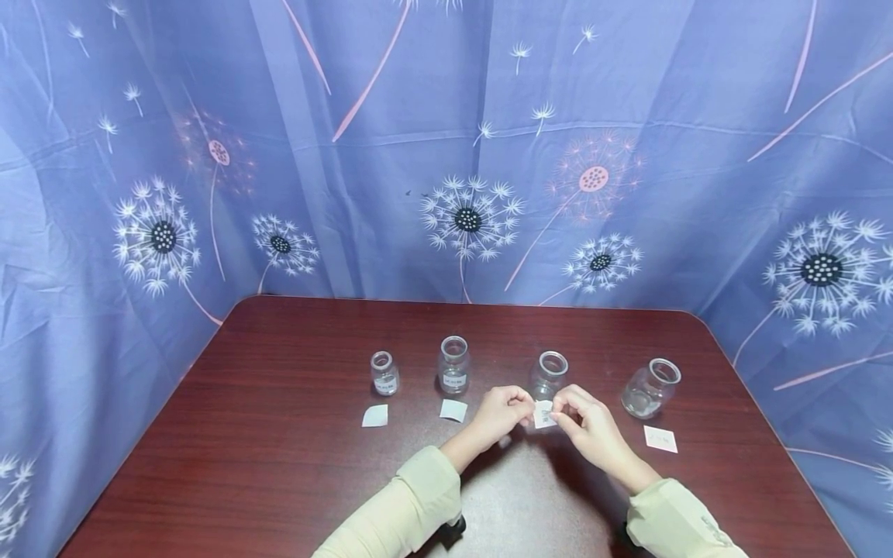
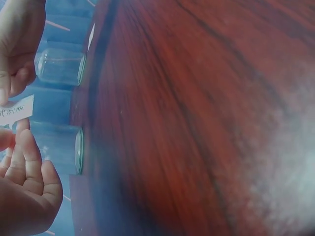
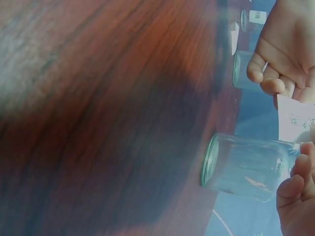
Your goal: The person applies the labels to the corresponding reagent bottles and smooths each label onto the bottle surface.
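A small white printed label [image 1: 543, 415] is held between my two hands, in front of a clear glass jar [image 1: 548, 376]. My left hand [image 1: 501, 415] pinches the label's left edge with thumb and fingertips. On the opposite edge my right hand [image 1: 591, 426] has a pinch grip too. Dark printed characters show on the label [image 3: 295, 119] in the right wrist view. The jar [image 3: 246, 164] stands upright just behind the label, apparently with no lid. In the left wrist view the label [image 2: 17, 112] looks slightly tilted, its inner part cut off by the frame.
To the left stand a small labelled jar [image 1: 385, 373] and a taller labelled jar [image 1: 454, 366], with pale paper pieces [image 1: 375, 416] before them. At right, a wide jar [image 1: 650, 387] has a printed label [image 1: 660, 439] lying in front. A patterned curtain [image 1: 391, 155] surrounds the table [image 1: 279, 434].
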`<state>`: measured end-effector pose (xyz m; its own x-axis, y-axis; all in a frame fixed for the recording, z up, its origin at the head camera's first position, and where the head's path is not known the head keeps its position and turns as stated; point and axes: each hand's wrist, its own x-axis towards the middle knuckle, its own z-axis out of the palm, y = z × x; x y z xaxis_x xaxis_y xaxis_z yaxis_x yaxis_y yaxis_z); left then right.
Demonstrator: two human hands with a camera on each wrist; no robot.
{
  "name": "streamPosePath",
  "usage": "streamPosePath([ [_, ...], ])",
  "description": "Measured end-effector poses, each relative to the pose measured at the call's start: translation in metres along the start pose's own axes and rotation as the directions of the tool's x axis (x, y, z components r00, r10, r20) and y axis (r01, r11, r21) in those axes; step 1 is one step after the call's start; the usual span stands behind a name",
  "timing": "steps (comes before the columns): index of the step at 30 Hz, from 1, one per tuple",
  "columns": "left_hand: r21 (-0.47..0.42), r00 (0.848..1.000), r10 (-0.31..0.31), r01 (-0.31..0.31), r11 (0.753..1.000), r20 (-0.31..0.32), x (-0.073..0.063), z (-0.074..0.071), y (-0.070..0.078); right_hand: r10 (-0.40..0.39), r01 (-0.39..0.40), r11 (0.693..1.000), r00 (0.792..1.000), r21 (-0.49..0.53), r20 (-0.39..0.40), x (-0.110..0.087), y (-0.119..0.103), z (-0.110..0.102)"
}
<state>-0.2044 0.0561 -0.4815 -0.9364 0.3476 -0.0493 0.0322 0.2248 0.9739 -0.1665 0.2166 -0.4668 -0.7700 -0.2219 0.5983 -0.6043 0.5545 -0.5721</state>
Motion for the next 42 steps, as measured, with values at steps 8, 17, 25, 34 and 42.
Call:
streamPosePath([
  [8,0.104,0.999,0.038,-0.038,0.994,0.005,-0.001,-0.002,0.000,0.145,-0.145,0.989,0.989,0.031,0.013,-0.001,-0.001,-0.004],
  [17,0.224,0.994,0.101,-0.107,0.969,0.039,-0.002,-0.002,-0.001,0.185,-0.184,0.982,0.982,0.033,-0.027,0.000,0.003,-0.007],
  [25,0.378,0.988,0.145,-0.117,0.918,-0.045,-0.006,0.000,-0.004,0.231,-0.228,0.973,0.970,0.040,-0.079,0.000,0.013,-0.010],
  [34,0.419,0.988,0.088,-0.027,0.908,-0.127,-0.005,0.002,-0.008,0.268,-0.261,0.962,0.957,0.077,-0.107,0.000,0.015,-0.017],
  [42,0.547,0.980,0.173,-0.091,0.832,-0.100,-0.003,0.001,-0.008,0.295,-0.289,0.954,0.952,0.080,-0.078,-0.001,0.016,-0.015],
])
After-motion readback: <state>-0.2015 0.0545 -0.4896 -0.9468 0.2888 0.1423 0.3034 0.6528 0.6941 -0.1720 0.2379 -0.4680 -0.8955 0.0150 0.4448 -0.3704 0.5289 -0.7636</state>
